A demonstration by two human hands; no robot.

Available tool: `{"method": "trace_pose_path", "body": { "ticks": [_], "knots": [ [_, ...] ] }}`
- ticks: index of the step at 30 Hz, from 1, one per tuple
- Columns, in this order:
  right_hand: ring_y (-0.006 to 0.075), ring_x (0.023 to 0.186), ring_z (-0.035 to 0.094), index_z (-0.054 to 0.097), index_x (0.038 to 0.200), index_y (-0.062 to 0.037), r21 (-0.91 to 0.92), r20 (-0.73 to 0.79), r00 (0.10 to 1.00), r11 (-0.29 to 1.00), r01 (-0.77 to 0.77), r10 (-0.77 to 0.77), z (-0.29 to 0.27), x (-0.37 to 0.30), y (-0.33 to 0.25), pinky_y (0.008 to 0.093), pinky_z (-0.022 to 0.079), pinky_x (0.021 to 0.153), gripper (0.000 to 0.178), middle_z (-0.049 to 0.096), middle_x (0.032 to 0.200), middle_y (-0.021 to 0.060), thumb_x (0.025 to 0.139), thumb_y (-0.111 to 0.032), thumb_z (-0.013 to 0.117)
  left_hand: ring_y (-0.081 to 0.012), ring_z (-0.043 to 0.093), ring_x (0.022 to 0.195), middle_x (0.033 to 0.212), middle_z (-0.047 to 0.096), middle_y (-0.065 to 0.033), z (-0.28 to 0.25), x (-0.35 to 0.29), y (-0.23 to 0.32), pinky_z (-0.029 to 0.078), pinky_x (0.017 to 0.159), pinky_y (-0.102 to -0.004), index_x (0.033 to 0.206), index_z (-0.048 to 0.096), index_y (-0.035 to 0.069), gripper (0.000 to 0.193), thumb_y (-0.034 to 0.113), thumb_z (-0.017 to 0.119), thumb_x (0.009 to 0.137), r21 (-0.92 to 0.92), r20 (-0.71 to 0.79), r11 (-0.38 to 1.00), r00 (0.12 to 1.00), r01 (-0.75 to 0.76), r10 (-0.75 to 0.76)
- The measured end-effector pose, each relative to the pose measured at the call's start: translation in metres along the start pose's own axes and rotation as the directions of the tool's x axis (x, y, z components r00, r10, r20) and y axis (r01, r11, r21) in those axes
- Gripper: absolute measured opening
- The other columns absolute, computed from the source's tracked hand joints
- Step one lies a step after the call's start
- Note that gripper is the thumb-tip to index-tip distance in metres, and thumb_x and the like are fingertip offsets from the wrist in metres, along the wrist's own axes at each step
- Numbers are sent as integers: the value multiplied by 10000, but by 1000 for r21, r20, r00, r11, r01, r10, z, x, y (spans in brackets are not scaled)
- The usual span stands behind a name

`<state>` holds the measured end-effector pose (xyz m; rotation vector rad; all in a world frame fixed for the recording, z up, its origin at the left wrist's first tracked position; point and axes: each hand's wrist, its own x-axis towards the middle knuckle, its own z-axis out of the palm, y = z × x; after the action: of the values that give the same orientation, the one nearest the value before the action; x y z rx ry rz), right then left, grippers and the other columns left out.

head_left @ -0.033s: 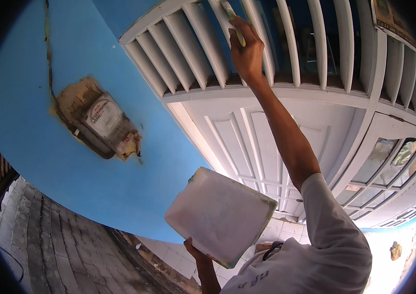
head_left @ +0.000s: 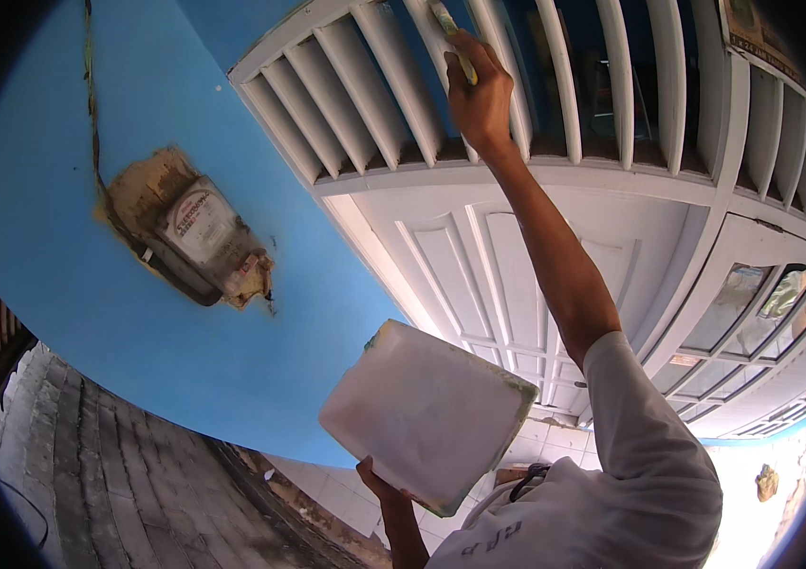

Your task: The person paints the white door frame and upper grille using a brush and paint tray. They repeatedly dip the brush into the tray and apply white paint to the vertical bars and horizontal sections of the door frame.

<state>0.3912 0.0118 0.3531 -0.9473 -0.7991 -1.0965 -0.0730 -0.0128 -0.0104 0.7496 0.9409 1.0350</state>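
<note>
At twelve o'clock, the right hand (head_left: 483, 100) pinched the brush (head_left: 444, 21) in its fingers, the tip hard to see by a slat (head_left: 428, 33). Near six, the left hand (head_left: 381, 482) gripped the tray (head_left: 426, 417), some fingers hidden.

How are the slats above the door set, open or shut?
Open: the slats stand apart, with dark gaps between them. The right hand holds a brush up among them.

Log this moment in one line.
right hand: holds brush at white slat | left hand: holds pale container | nearby: blue wall, meter box
</note>
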Motion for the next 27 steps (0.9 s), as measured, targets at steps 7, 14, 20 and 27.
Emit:
{"method": "trace_pose_path", "body": {
  "ticks": [7, 14, 20, 27],
  "knots": [
    [278, 1050, 709, 693, 1180, -31, -18, 168, 953, 967, -254, 253, -52, -33, -8, 340, 536, 907, 271, 715, 1150, 175, 919, -68, 631, -322, 553, 1071, 1150, 566, -126, 8, 5, 3, 465, 861, -489, 1300, 507, 66, 712, 528, 529, 759, -47, 30, 999, 999, 16, -15],
    [281, 1094, 681, 687, 1165, -32, 34, 280, 893, 926, -375, 351, -102, -82, -28, 372, 540, 917, 259, 695, 1195, 168, 918, -2, 618, -323, 560, 1067, 1159, 572, -130, 17, 1, 9, 472, 842, -483, 1300, 514, 71, 702, 521, 528, 761, -25, 44, 999, 999, 26, -25],
    [341, 1080, 684, 644, 1210, -39, 14, 164, 960, 973, -232, 227, -88, -58, -25, 415, 554, 895, 311, 675, 1210, 179, 906, 20, 606, -314, 569, 1045, 1155, 576, -126, 13, 6, 2, 484, 806, -465, 1283, 521, 77, 683, 524, 516, 768, -39, 82, 999, 996, 20, -17],
    [339, 997, 715, 665, 1170, 14, -175, 157, 928, 934, -312, 339, -47, -51, -6, 383, 543, 886, 275, 706, 1081, 234, 913, -63, 607, -316, 552, 1068, 1166, 568, -116, 15, 1, 7, 470, 845, -474, 1286, 525, 73, 688, 530, 510, 772, -6, 64, 998, 996, 58, -58]
  ]
}}
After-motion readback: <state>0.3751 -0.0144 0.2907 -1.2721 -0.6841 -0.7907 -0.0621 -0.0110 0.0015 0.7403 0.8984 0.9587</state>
